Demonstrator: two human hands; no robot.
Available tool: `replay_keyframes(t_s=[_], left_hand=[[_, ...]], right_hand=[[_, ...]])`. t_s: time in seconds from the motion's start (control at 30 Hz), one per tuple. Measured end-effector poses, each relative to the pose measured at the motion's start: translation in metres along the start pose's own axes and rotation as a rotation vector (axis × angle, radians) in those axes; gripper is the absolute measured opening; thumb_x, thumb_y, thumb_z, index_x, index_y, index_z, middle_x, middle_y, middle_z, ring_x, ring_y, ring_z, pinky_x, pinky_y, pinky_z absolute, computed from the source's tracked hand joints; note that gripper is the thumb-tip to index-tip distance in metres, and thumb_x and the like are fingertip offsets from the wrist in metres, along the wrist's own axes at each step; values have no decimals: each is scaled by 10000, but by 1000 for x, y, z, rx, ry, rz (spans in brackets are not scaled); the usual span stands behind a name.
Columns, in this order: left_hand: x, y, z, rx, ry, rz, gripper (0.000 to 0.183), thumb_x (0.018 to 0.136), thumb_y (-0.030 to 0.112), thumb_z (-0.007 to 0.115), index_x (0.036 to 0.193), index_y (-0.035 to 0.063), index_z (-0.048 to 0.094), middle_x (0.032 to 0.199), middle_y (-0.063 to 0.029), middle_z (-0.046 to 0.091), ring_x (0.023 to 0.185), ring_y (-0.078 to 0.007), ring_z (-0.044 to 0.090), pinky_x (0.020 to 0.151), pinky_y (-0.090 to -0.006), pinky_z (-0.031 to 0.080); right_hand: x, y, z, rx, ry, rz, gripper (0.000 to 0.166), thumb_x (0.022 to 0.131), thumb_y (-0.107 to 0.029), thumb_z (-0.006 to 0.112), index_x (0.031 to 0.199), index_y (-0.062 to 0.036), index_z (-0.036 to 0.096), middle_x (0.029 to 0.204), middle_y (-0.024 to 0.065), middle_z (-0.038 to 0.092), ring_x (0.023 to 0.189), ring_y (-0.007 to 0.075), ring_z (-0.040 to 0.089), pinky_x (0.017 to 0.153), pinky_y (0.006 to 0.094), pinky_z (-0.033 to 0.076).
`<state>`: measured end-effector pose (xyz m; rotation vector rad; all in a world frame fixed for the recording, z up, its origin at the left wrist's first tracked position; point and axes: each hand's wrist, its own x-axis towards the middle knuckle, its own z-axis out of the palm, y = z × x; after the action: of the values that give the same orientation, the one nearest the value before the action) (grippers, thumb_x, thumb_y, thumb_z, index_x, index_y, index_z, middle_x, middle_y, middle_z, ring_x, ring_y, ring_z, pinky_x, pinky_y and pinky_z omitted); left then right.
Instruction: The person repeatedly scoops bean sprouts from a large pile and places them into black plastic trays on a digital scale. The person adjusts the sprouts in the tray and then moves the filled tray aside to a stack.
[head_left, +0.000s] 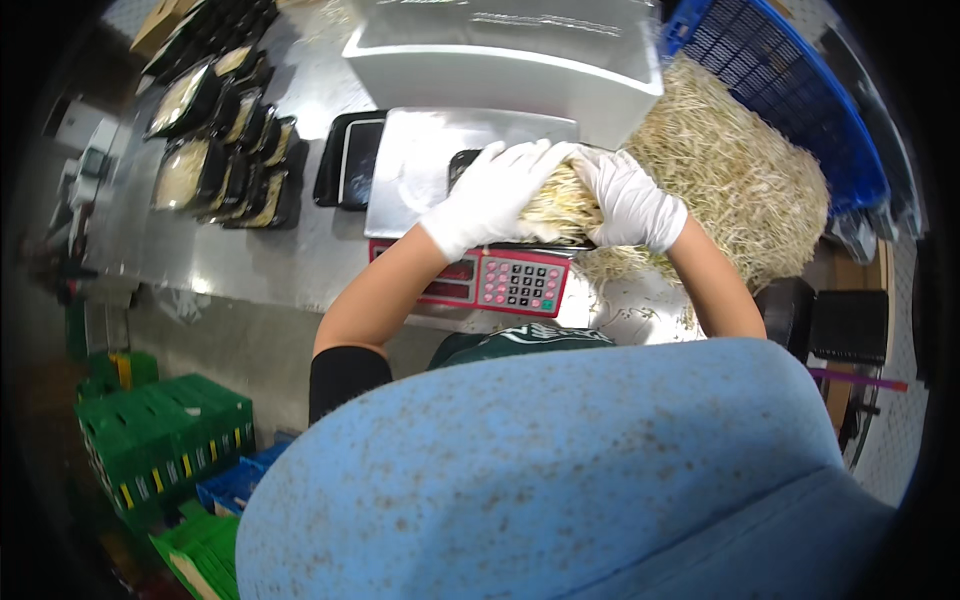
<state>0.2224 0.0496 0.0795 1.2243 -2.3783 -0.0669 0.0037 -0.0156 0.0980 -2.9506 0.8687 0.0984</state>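
Note:
White gloves cover both hands. My left hand (499, 196) is pressed against one side of a bunch of bean sprouts (564, 201), and my right hand (631, 196) clasps the other side. Beneath the sprouts is a black plastic tray (463, 159), largely hidden by my left hand. It rests on the metal pan (409, 169) of a red digital scale (491, 281) with a keypad. Just right of my right hand, a big heap of loose bean sprouts (739, 165) lies on the table.
Several filled, wrapped trays (180, 176) are stacked on the metal table (300, 255) at left. Black trays (352, 161) lie beside the scale. Behind it stands a white foam box (502, 79). A blue basket (825, 135) leans behind the heap. Green crates (165, 420) stand low at left.

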Motion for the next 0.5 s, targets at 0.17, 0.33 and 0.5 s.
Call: replay_keyframes(t_s=[0.17, 0.33, 0.5], left_hand=[[0, -1, 3, -104, -114, -48, 972, 699, 469, 744, 1453, 63, 285, 1294, -224, 496, 1155, -376, 501, 996, -425, 391], [1, -1, 0, -135, -150, -21, 1011, 733, 517, 704, 1461, 8, 223, 1302, -240, 481, 1164, -362, 497, 1013, -419, 374], [3, -2, 0, -163, -197, -11, 1009, 754, 549, 670, 1467, 6, 206, 1298, -243, 476, 1145, -367, 497, 1019, -412, 362]], right_hand=[[-12, -27, 19, 219, 251, 273, 619, 673, -86, 654, 1249, 18, 454, 1140, 210, 514, 1020, 368, 549, 889, 422, 468], [0, -14, 22, 201, 190, 271, 530, 751, -6, 593, 1249, 47, 419, 1092, 260, 542, 894, 385, 621, 763, 410, 523], [-25, 3, 3, 266, 75, 89, 411, 833, 11, 556, 1236, -1, 476, 897, 222, 647, 792, 343, 651, 677, 385, 537]])
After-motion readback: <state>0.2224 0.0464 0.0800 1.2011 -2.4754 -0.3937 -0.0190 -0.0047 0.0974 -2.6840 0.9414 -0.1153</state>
